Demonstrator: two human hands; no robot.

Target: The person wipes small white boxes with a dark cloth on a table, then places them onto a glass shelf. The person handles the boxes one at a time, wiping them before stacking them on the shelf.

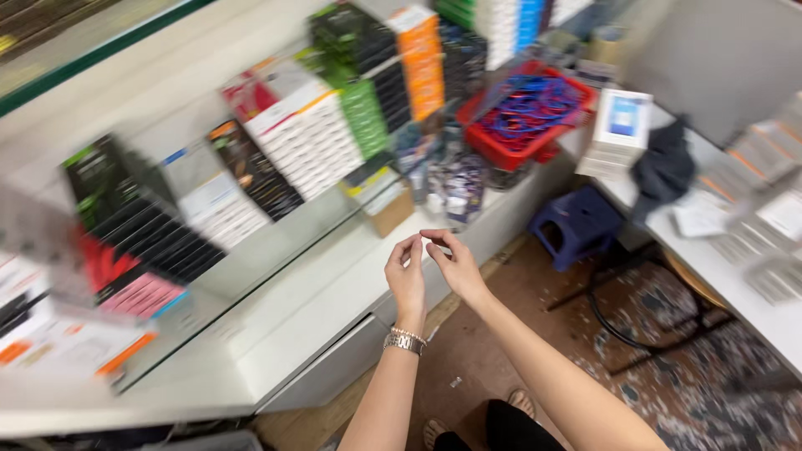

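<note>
up front, both hands' fingers (415, 245) meet, anything pinched too blurred.

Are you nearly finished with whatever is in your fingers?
Done: nothing shows as finished; the picture is blurred. In hand: the left hand and right hand meet at the fingertips, pinching something too small to tell, above the white counter. Left: cannot tell; stacked boxes and a red basket sit untouched.

White counter (276, 309), blue stool (576, 224) — speckled floor (668, 367), grey wall (727, 58).
</note>
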